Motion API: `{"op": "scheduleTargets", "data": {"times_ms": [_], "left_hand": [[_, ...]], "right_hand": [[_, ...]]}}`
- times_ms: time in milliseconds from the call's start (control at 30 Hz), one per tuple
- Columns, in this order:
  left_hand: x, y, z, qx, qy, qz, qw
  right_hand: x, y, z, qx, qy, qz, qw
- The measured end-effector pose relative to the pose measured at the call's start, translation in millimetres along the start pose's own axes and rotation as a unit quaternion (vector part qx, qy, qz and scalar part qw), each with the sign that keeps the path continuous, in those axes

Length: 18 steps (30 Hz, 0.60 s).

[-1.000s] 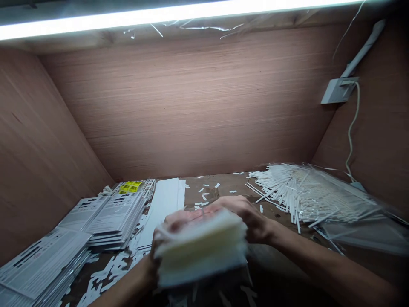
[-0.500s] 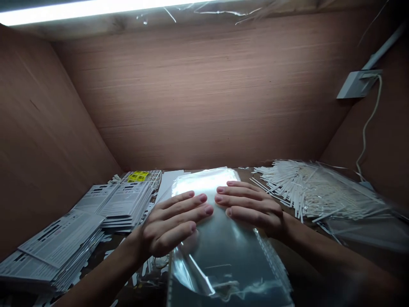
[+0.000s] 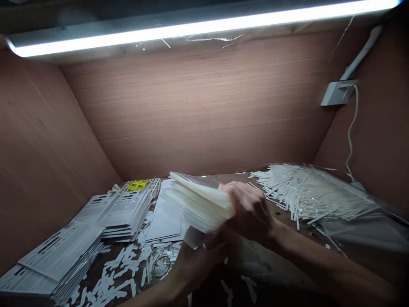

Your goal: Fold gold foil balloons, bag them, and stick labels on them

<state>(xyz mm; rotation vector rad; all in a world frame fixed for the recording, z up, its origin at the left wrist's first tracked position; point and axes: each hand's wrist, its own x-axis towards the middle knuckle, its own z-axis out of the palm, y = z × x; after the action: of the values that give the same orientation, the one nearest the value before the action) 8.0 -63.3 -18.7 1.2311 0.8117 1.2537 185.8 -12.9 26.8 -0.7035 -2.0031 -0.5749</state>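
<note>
A thick stack of clear plastic bags (image 3: pixel 200 202) is lifted and tilted, its many edges turned toward me and blurred by motion. My right hand (image 3: pixel 247 204) is closed around the right end of the stack, fingers over its top. Below the stack, my left hand (image 3: pixel 219 247) grips its lower right part from underneath; most of its fingers are in shadow or hidden. Left of the stack lie white sheets (image 3: pixel 164 224), partly covered by it.
Piles of printed cards (image 3: pixel 60 253) stand at the left, with yellow labels (image 3: pixel 137 185) behind. White paper scraps (image 3: pixel 111 273) litter the table near a clear tape roll (image 3: pixel 161 264). Cotton swabs (image 3: pixel 306 192) spill from a plastic bag at right. A socket box (image 3: pixel 338 93) hangs on the wall.
The stack of bags lay flat under my two spread hands. Now it is raised off the table and tilted, with both hands closed on its right end. The view has tipped upward.
</note>
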Motion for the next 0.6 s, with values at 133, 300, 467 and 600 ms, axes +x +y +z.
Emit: {"op": "scheduleTargets", "data": {"times_ms": [133,300,467,600], "left_hand": [[0,-1,12.5,-0.067,-0.084,0.007,0.994],[0,-23,13.8,-0.216,-0.038,-0.036,0.975],[9,-27,6.7,-0.338,0.002,-0.125,0.933],[23,-29,-3.3,-0.367,0.030,-0.192,0.910]], "right_hand": [[0,-21,4,-0.081,-0.072,0.059,0.992],[-7,-55,17,-0.198,-0.100,0.041,0.974],[-7,-76,16,-0.219,-0.207,0.034,0.953],[5,-71,-1,-0.120,-0.381,0.002,0.917]]}}
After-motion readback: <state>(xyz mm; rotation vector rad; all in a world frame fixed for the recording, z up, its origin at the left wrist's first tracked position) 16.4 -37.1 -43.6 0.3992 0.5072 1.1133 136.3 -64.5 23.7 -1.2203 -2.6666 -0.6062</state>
